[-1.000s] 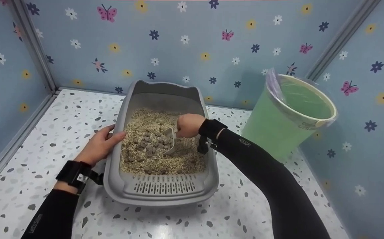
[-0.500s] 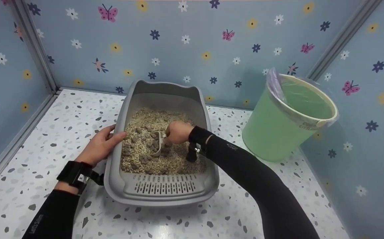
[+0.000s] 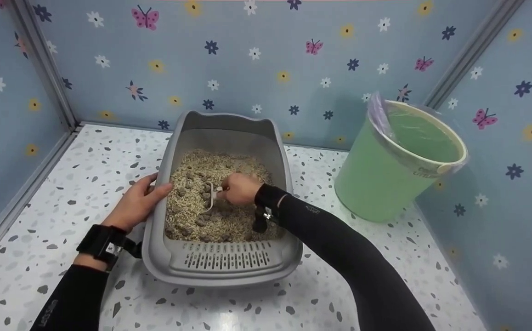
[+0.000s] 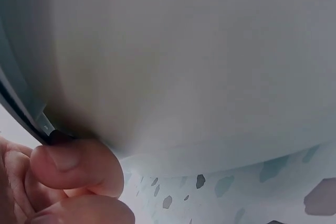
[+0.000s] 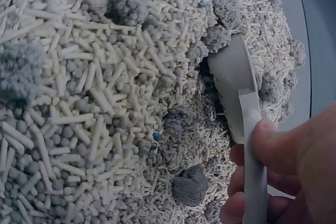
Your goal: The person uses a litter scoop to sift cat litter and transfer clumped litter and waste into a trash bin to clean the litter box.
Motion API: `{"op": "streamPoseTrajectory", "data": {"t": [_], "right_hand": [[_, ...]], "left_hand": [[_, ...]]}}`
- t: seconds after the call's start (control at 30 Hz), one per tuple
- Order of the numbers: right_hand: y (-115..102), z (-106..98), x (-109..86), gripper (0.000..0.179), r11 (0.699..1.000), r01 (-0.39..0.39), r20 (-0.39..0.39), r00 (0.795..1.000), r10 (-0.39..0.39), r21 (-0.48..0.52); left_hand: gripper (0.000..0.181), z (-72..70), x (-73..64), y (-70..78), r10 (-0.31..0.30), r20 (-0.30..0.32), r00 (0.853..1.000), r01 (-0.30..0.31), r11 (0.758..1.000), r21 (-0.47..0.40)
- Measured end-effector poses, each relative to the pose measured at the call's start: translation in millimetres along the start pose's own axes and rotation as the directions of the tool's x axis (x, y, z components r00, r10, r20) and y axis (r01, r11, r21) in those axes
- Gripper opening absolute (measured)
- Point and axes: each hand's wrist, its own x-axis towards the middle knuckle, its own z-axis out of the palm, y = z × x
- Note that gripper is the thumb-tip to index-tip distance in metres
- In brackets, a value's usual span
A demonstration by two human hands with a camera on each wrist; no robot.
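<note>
A grey litter box (image 3: 222, 275) stands on the floor, filled with pellet litter (image 3: 238, 230) and several grey clumps. My left hand (image 3: 133, 204) grips its left rim, thumb on top; in the left wrist view, curled fingers (image 4: 86, 166) come up under the rim's edge. Over the middle of the litter, my right hand (image 3: 242, 188) holds a pale litter scoop (image 5: 233, 77) by its handle. The scoop's head is tipped on its side and partly sunk in the litter, with clumps (image 5: 189, 184) around it.
To the right stands a green bin (image 3: 376, 184) with a clear, purple-edged bag lining its rim. A flowered wall (image 3: 257, 27) runs close behind the box, with side walls left and right. The speckled floor (image 3: 77, 184) shows around the box.
My right hand has moved left and slightly down with the scoop, deeper into the clumps. The heaped clumps have spread apart. The left hand stays on the rim.
</note>
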Motion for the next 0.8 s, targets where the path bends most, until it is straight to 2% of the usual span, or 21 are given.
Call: {"op": "streamPoseTrajectory", "data": {"t": [0.23,0.4,0.53,0.63,0.8], "right_hand": [[-2.7,-1.8,-1.6,0.036,0.998,-0.016,0.015,1.0,0.017,-0.055],[-3.6,-3.7,-1.7,0.035,0.996,-0.053,-0.022,0.998,0.051,-0.072],[-3.3,-3.0,-0.9,0.026,0.992,-0.071,-0.069,0.996,0.065,-0.103],[-2.5,-1.3,0.4,0.022,0.99,-0.066,-0.101,0.993,0.054,-0.126],[-0.8,2.2,3.0,0.027,0.986,-0.03,-0.144,0.99,0.007,-0.164]], "left_hand": [[0.091,-1.0,-0.4,-0.1,-0.03,0.019,0.999,0.031,0.999,-0.044],[0.091,-0.6,-0.4,1.2,-0.022,0.007,1.0,0.022,0.999,-0.035],[0.09,-0.1,-0.2,2.1,-0.012,0.001,1.0,0.012,1.0,-0.014],[0.09,-0.3,-0.2,2.0,-0.013,0.0,1.0,0.013,1.0,-0.003],[0.089,-0.9,-0.7,1.0,-0.015,0.0,1.0,0.015,1.0,-0.022]]}}
